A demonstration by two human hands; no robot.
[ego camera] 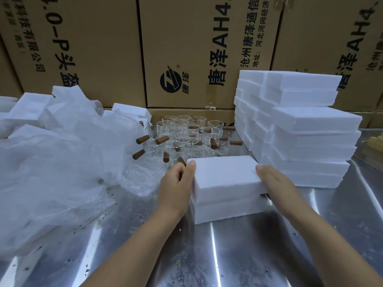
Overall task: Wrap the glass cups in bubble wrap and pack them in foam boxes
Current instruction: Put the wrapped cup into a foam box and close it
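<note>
Brown cardboard cartons [186, 48] printed with black lettering stand as a wall along the back. In front of them runs a steel table [228, 255], scuffed and speckled with white crumbs. On its left side lies a large heap of clear plastic sheeting [51, 162], which partly covers some loose white foam pieces [27, 108] at the far left. On the right, stacks of foam boxes [300, 131] rise in several columns against the cartons, each closed and lying flat.

Between the heap and the stacks, towards the back of the table, glass cups [186, 133] stand packed close together, unwrapped, their short brown wooden handles pointing out in all directions. Just in front of them on the left, a crumpled piece of bubble wrap [141, 177] lies at the edge of the plastic heap.

Near the middle of the table sits one foam box in two parts. Its lower half [226, 212] rests on the steel, and the foam lid [226, 175] lies on top of it, turned slightly askew so that the edges do not line up (what is inside cannot be seen).

The person's left hand [176, 187] grips the lid's left end, thumb on the top surface and fingers curled against the side. The right hand [277, 187] grips the right end, thumb on top and fingers tucked under the overhanging edge.
</note>
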